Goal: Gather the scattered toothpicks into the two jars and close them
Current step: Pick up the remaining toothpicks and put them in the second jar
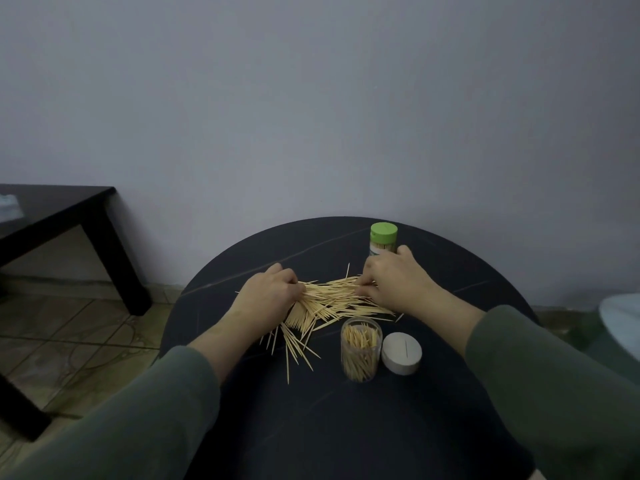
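Nearest us on the round dark bench [346, 427] stands the open clear jar [361, 351], upright and already well stocked with toothpicks, its white lid [401, 353] lying just beside it on the right with one stray stick resting on top. Beyond the jar lies the loose toothpick pile [325, 303], a few stragglers fanning toward us. Our left hand [268, 292] sits on the pile's left edge, fingers curled into the sticks; our right hand [391, 280] sits on the right edge, fingertips pinching at them; the two hands are apart, bracketing the heap. Farthest, just behind the right hand, stands the green-lidded jar [382, 239], capped and apparently full. Step in hand, as we judge it: raking the pile into one bundle. To do it well we would sweep both hands inward, align the sticks parallel, tap the ends even, then lift a modest bundle and lower it vertically into the open jar. Risk: oversize bundles splay at the rim.
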`<state>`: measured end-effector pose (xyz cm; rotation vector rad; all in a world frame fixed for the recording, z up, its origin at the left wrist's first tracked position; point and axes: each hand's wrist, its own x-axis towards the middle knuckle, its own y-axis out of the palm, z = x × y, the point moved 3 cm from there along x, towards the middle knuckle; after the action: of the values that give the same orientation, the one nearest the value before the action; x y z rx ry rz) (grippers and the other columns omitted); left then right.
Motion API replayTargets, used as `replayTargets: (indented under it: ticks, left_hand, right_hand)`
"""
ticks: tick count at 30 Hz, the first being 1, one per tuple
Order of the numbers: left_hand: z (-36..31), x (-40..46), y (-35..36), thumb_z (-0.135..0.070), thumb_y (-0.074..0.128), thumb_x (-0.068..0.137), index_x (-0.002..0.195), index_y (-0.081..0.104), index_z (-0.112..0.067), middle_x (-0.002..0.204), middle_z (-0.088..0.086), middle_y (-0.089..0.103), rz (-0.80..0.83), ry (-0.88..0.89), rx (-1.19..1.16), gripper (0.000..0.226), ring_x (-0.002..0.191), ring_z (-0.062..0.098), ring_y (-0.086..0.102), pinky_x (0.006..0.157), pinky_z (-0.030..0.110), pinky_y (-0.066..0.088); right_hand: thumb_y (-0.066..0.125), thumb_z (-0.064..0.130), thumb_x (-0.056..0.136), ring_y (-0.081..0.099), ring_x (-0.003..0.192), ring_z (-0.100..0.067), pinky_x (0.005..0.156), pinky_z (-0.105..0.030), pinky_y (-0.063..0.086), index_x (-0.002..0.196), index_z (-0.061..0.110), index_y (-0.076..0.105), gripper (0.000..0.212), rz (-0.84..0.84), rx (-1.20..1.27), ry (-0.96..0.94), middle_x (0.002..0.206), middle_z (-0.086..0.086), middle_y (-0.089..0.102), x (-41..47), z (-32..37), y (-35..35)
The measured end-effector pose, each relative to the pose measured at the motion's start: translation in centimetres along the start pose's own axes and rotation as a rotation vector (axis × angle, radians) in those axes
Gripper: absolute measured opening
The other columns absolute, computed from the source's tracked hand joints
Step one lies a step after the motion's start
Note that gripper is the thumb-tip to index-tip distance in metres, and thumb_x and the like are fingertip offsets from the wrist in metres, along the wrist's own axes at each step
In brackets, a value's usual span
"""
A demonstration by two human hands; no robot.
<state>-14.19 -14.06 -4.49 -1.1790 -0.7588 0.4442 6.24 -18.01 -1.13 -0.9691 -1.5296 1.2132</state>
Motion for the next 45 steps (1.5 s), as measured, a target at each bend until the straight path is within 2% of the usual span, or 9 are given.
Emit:
replayTargets:
  ticks: [11,19,23,26,29,36,39,42,45]
  left_hand:
    - [0.0,-0.9,-2.0,-0.032,0.049,0.099,0.121,0.066,-0.03,0.114,-0.009,0.062,-0.056,-0.146,-0.148,0.028,0.102,0.012,0.046,0.075,0.023,0.043]
    - [-1.4,-1.0,-2.7,-0.033,0.061,0.092,0.111,0.072,-0.023,0.111,-0.008,0.064,-0.131,-0.508,-0.788,0.024,0.11,0.012,0.055,0.097,0.037,0.045]
    - [-2.6,-1.1,-3.9,-0.03,0.062,0.092,0.106,0.073,-0.021,0.115,-0.01,0.064,-0.131,-0.589,-1.083,0.02,0.109,0.006,0.056,0.093,0.028,0.042]
    - [-4.0,-1.2,-4.7,-0.028,0.063,0.091,0.112,0.071,-0.018,0.119,-0.012,0.065,-0.136,-0.603,-1.319,0.024,0.109,0.0,0.057,0.09,0.022,0.041]
    - [-5.4,-1.1,-5.7,-0.025,0.062,0.092,0.113,0.071,-0.016,0.108,-0.018,0.068,-0.169,-0.592,-1.496,0.025,0.093,-0.014,0.06,0.078,0.014,0.043]
    - [-7.3,-1.8,-5.9,-0.029,0.061,0.092,0.114,0.071,-0.023,0.094,-0.029,0.069,-0.097,-0.513,-1.564,0.025,0.095,-0.015,0.059,0.078,0.013,0.042]
    - [-7.8,-2.1,-5.3,-0.023,0.06,0.093,0.112,0.071,-0.023,0.102,-0.02,0.072,-0.059,-0.454,-1.544,0.022,0.1,-0.011,0.061,0.075,0.01,0.046]
    - [-8.0,-2.3,-4.9,-0.02,0.061,0.092,0.111,0.072,-0.019,0.108,-0.011,0.072,-0.04,-0.392,-1.532,0.022,0.108,-0.001,0.062,0.09,0.016,0.046]
    - [-8.0,-2.4,-4.8,-0.021,0.064,0.09,0.107,0.074,-0.019,0.102,-0.011,0.074,-0.025,-0.335,-1.439,0.02,0.102,0.001,0.065,0.088,0.018,0.047]
  right_hand:
    - [0.058,0.041,0.093,0.05,0.105,-0.012,0.092,-0.037,0.032,0.112,0.029,0.071,0.026,-0.085,0.156,0.103,0.11,0.01,0.063,-1.3,0.3,-0.5]
    - [0.06,0.043,0.091,0.05,0.108,-0.012,0.097,-0.04,0.032,0.104,0.031,0.071,0.021,-0.132,0.605,0.298,0.103,0.015,0.061,-1.6,-0.9,-0.7]
    - [0.062,0.044,0.088,0.056,0.104,-0.012,0.099,-0.052,0.042,0.088,0.043,0.069,0.007,-0.125,0.855,0.323,0.096,0.018,0.064,-2.4,-0.4,-0.7]
    - [0.063,0.033,0.09,0.057,0.104,-0.008,0.091,-0.034,0.048,0.105,0.027,0.073,0.018,-0.172,1.028,0.327,0.1,0.012,0.067,-3.4,0.4,-1.6]
    - [0.063,0.026,0.091,0.059,0.099,-0.003,0.076,-0.016,0.043,0.11,0.017,0.072,0.023,-0.287,1.147,0.302,0.102,0.007,0.07,-4.4,1.0,-3.0]
    - [0.065,0.026,0.088,0.062,0.105,-0.004,0.09,-0.021,0.048,0.11,0.015,0.072,0.025,-0.341,1.304,0.317,0.106,0.006,0.072,-6.1,2.2,-3.2]
    - [0.066,0.024,0.088,0.064,0.105,-0.004,0.092,-0.023,0.049,0.11,0.015,0.072,0.025,-0.323,1.379,0.367,0.106,0.005,0.073,-6.8,2.8,-1.6]
    - [0.067,0.023,0.088,0.064,0.103,-0.003,0.092,-0.022,0.049,0.11,0.014,0.072,0.024,-0.323,1.404,0.403,0.105,0.006,0.073,-7.4,3.1,-0.7]
    - [0.067,0.021,0.088,0.064,0.104,-0.001,0.092,-0.021,0.048,0.109,0.016,0.073,0.022,-0.298,1.424,0.4,0.105,0.008,0.073,-8.0,3.1,-0.2]
